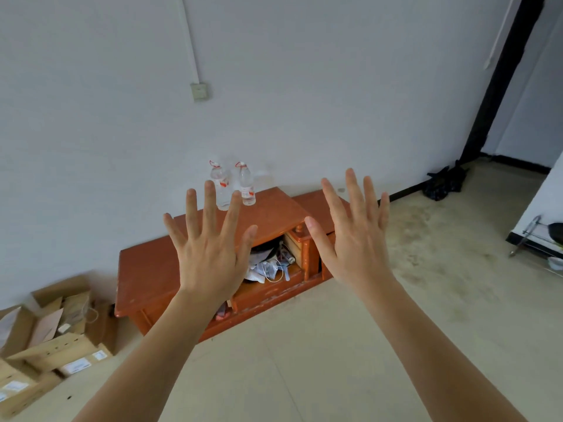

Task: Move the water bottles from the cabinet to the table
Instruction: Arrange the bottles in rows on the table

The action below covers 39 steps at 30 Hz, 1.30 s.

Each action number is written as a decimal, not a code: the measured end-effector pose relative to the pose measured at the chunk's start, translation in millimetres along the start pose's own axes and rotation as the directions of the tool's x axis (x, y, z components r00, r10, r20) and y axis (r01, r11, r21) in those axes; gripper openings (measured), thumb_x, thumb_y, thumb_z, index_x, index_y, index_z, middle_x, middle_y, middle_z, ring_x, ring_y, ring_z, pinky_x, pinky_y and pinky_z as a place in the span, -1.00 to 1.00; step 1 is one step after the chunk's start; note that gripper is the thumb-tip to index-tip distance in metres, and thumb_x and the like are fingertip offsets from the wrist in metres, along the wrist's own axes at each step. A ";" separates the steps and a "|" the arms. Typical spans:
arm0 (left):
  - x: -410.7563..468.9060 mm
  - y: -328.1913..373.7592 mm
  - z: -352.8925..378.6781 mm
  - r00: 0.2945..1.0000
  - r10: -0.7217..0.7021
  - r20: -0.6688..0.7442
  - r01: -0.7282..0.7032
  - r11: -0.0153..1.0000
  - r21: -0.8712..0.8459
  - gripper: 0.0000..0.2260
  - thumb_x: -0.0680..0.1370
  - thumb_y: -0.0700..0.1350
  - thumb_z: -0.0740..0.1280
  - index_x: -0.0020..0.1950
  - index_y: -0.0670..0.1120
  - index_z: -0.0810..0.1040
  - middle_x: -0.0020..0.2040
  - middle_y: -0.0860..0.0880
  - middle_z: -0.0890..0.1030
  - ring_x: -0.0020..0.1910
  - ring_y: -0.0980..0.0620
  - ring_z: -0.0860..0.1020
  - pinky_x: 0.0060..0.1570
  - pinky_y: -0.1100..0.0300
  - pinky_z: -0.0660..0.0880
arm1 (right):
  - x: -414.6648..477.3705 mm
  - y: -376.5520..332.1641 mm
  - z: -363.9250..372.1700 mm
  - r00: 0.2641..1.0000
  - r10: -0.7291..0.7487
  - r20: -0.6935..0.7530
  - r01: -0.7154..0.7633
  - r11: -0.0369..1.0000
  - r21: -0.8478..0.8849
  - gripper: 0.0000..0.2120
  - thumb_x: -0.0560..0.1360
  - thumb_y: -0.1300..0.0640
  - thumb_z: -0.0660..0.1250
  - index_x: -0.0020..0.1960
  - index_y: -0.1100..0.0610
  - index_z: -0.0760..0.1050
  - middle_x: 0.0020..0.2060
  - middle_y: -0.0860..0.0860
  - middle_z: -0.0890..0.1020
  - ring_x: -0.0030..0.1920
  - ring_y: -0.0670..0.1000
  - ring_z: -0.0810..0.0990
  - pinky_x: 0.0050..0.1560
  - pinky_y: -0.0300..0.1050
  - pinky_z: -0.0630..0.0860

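You are holding your left hand (210,254) and right hand (353,239) up in front of you, backs toward you, fingers spread straight and gripping nothing. Beyond your fingertips, the first water bottle (221,187) and the second water bottle (247,185) are standing upright, side by side, on the raised middle top of the orange wooden cabinet (146,269), close to the white wall. Your left hand is partly covering the cabinet's open compartment, where papers and cords (265,266) are lying heaped. Cardboard boxes (45,339) are sitting on the floor left of the cabinet, and a dark bag (443,181) is lying by the wall farther right.
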<state>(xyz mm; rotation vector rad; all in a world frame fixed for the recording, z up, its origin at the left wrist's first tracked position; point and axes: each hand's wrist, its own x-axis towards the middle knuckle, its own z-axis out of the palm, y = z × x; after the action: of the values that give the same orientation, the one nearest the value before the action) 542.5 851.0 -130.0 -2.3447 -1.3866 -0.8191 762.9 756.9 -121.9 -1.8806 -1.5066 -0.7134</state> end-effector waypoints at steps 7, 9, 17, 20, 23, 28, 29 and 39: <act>118.8 -51.0 106.7 0.996 -0.084 0.011 0.084 0.996 -0.002 -0.42 0.68 0.29 -0.13 0.66 0.09 0.02 0.67 -0.12 -0.08 0.64 -0.22 -0.15 0.48 -0.46 -0.07 | 121.7 9.3 137.8 0.995 -0.054 0.088 0.050 0.998 0.046 -0.36 0.67 -0.31 -0.01 0.66 -0.03 0.08 0.64 0.19 0.06 0.62 0.30 0.02 0.55 0.42 0.01; 150.7 -70.3 142.6 0.996 -0.087 0.006 0.087 0.996 -0.013 -0.42 0.68 0.30 -0.12 0.66 0.10 0.01 0.67 -0.13 -0.07 0.64 -0.23 -0.14 0.47 -0.48 -0.05 | 150.0 10.8 182.3 0.993 -0.054 0.104 0.048 0.997 0.053 -0.34 0.67 -0.32 -0.02 0.67 -0.04 0.02 0.64 0.19 0.03 0.63 0.30 -0.01 0.55 0.42 -0.01; 294.6 -159.1 290.0 0.989 -0.104 0.106 0.107 0.994 -0.017 -0.38 0.65 0.36 -0.16 0.65 0.14 -0.18 0.66 -0.13 -0.19 0.63 -0.25 -0.15 0.46 -0.49 -0.01 | 275.6 7.0 360.1 0.973 -0.036 0.227 0.021 0.998 0.065 -0.25 0.64 -0.36 -0.01 0.67 -0.08 -0.22 0.65 0.17 -0.15 0.63 0.31 -0.09 0.55 0.43 -0.02; 357.4 -184.9 335.0 0.980 -0.109 0.164 0.113 0.994 -0.014 -0.36 0.64 0.37 -0.17 0.66 0.13 -0.18 0.66 -0.11 -0.23 0.63 -0.23 -0.18 0.47 -0.47 -0.03 | 328.8 11.3 418.7 0.963 -0.023 0.268 0.000 0.997 0.082 -0.24 0.64 -0.36 0.00 0.67 -0.08 -0.22 0.65 0.17 -0.17 0.63 0.31 -0.09 0.55 0.42 -0.03; 397.3 -198.9 378.1 0.973 -0.119 0.197 0.125 0.992 -0.016 -0.36 0.63 0.37 -0.19 0.65 0.14 -0.21 0.66 -0.10 -0.26 0.63 -0.23 -0.19 0.47 -0.45 -0.04 | 361.0 21.6 468.6 0.951 -0.004 0.309 -0.030 0.994 0.107 -0.24 0.63 -0.38 -0.02 0.66 -0.09 -0.25 0.65 0.14 -0.22 0.63 0.29 -0.14 0.56 0.39 -0.07; 463.2 -216.9 458.3 0.960 -0.138 0.242 0.141 0.990 0.006 -0.36 0.63 0.37 -0.20 0.65 0.14 -0.21 0.65 -0.07 -0.30 0.63 -0.19 -0.24 0.48 -0.45 -0.05 | 418.8 48.6 563.1 0.940 -0.011 0.341 -0.036 0.991 0.130 -0.24 0.62 -0.40 -0.05 0.65 -0.11 -0.30 0.64 0.13 -0.24 0.63 0.29 -0.14 0.56 0.36 -0.08; 477.9 -220.1 475.0 0.955 -0.153 0.254 0.155 0.988 0.012 -0.35 0.62 0.38 -0.21 0.65 0.14 -0.21 0.65 -0.07 -0.31 0.63 -0.19 -0.24 0.48 -0.45 -0.06 | 432.6 55.3 584.4 0.937 -0.012 0.348 -0.039 0.989 0.139 -0.23 0.62 -0.40 -0.06 0.65 -0.11 -0.30 0.64 0.13 -0.25 0.63 0.28 -0.15 0.57 0.35 -0.08; 609.4 -254.3 613.4 0.894 -0.306 0.327 0.283 0.952 0.118 -0.32 0.60 0.38 -0.15 0.66 0.13 -0.20 0.64 -0.08 -0.33 0.63 -0.24 -0.16 0.46 -0.45 0.01 | 557.6 104.7 784.6 0.894 -0.079 0.442 -0.090 0.933 0.349 -0.20 0.60 -0.44 -0.09 0.61 -0.12 -0.42 0.64 0.08 -0.27 0.64 0.21 -0.17 0.59 0.19 -0.10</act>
<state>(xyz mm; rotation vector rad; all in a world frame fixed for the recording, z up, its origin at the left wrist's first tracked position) 745.7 1720.1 -255.5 -2.3352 -1.9170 -0.4334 1004.0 1686.4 -245.2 -1.8292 -1.7656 0.0306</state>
